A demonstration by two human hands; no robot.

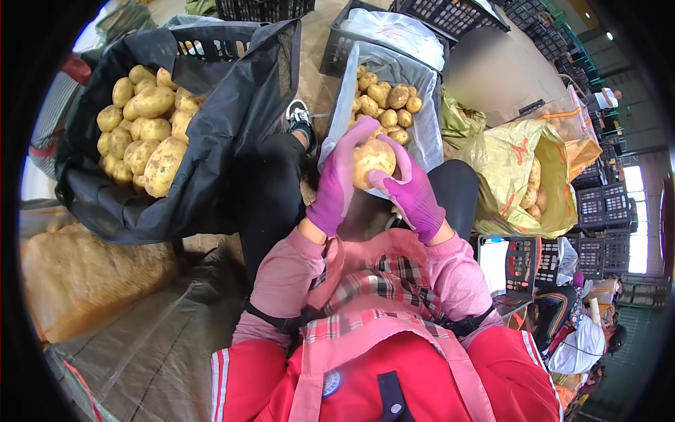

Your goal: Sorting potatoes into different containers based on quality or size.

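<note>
Between my two gloved hands is a large yellow potato (373, 162), with some brown soil marks on its skin. My left hand (340, 176), in a purple knit glove with a paler coated palm, lies along the potato's left side. On the other side, my right hand (408, 187) in the matching glove has its thumb against the lower face and its fingers around the upper right. Just beyond them stands a crate lined with pale plastic film (424, 116), holding many smaller potatoes (389, 117), partly hidden by my hands.
At left, a crate draped in black cloth (227, 132) holds large potatoes (153, 102). To the right stand a yellow-green woven sack (506, 174) with potatoes inside and a black plastic crate (519, 264). A film-covered crate (390, 34) stands behind. A filled sack (95, 269) lies lower left.
</note>
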